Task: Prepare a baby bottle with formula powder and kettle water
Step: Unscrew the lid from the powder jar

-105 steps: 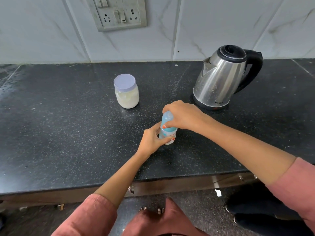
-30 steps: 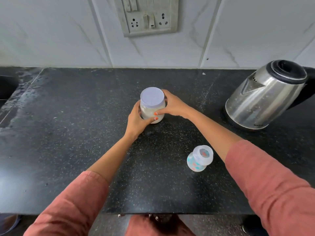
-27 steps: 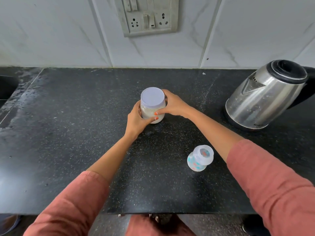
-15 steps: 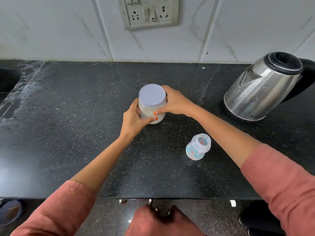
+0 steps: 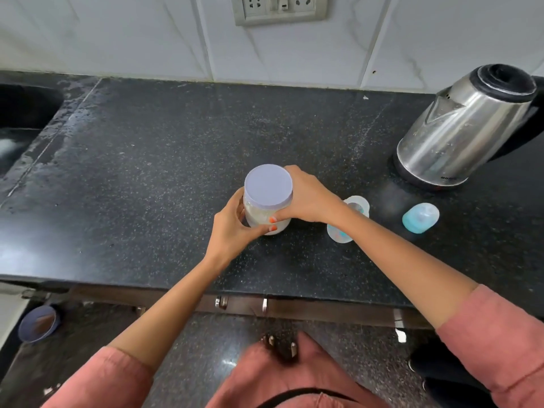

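Note:
A clear jar of white formula powder (image 5: 266, 217) with a pale lilac lid (image 5: 268, 185) is near the middle of the black counter (image 5: 147, 172). My left hand (image 5: 232, 228) wraps its left side and my right hand (image 5: 306, 198) grips its right side near the lid. The uncapped baby bottle (image 5: 338, 231) stands just right of the jar, partly hidden behind my right wrist. Its blue cap (image 5: 420, 217) lies further right. The steel kettle (image 5: 462, 128) with a black lid stands at the back right.
A sink (image 5: 17, 119) and wet patch lie at the counter's left end. A socket panel (image 5: 279, 8) sits on the tiled wall. Below the counter edge are drawer handles (image 5: 220, 301), a dark floor and a small blue bowl (image 5: 38, 322).
Both hands took the jar from its spot further back and drew it toward the counter's front, beside the uncapped bottle. The blue cap has come into view at the right.

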A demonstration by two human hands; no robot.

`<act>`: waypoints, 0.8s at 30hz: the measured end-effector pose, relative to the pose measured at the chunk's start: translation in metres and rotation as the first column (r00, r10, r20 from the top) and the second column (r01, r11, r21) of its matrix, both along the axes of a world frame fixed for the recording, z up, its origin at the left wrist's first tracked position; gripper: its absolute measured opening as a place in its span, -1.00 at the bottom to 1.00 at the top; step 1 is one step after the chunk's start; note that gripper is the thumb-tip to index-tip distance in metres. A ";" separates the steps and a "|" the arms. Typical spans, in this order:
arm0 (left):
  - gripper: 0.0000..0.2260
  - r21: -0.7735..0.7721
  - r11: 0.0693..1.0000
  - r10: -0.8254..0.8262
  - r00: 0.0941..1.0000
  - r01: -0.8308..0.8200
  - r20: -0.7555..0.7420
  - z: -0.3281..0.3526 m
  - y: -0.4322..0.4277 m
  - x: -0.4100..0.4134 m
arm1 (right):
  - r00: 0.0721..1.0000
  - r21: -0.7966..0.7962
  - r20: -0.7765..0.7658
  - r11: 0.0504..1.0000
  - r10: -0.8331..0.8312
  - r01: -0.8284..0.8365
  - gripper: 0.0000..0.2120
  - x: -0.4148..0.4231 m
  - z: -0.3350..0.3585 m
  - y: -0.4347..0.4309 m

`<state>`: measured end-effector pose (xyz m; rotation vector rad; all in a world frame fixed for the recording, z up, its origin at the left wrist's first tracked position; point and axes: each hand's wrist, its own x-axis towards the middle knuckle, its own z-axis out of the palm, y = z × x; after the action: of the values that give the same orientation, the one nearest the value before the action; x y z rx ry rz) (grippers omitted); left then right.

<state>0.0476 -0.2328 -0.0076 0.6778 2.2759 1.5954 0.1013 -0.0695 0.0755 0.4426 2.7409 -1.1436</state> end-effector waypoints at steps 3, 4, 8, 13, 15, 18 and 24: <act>-0.19 -0.008 1.000 0.004 1.000 -0.004 0.031 -0.004 -0.007 0.009 | 1.000 0.009 0.013 1.000 -0.002 0.002 -0.12 0.008 -0.006 -0.007; -0.19 -0.011 1.000 0.005 0.999 -0.004 0.040 -0.005 -0.008 0.009 | 1.000 0.010 0.014 1.000 -0.004 0.004 -0.13 0.009 -0.008 -0.009; -0.20 -0.015 1.000 -0.004 0.999 0.005 0.052 -0.007 -0.012 0.014 | 1.000 0.002 0.006 1.000 -0.012 0.012 -0.13 0.016 -0.011 -0.016; -0.20 -0.016 1.000 -0.022 0.997 0.023 0.071 -0.006 -0.012 0.015 | 1.000 0.009 0.009 1.000 -0.015 0.015 -0.12 0.019 -0.008 -0.020; -0.20 -0.023 0.999 -0.043 0.996 0.045 0.077 -0.004 -0.011 0.016 | 0.999 0.021 0.036 1.000 0.019 -0.020 -0.10 0.020 -0.004 -0.020; -0.18 0.019 0.995 -0.095 0.992 0.093 0.085 0.000 -0.009 0.018 | 0.997 0.081 0.065 0.995 0.053 -0.058 -0.04 0.017 0.007 -0.021; -0.24 0.094 0.992 -0.095 0.990 0.086 0.102 0.015 0.003 0.022 | 0.991 0.273 0.074 0.954 0.109 -0.125 -0.19 0.008 0.026 -0.033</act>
<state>0.0692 -0.2300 0.0078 0.6904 2.0789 1.6580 0.1091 -0.1022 0.1020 0.3320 2.8410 -0.7095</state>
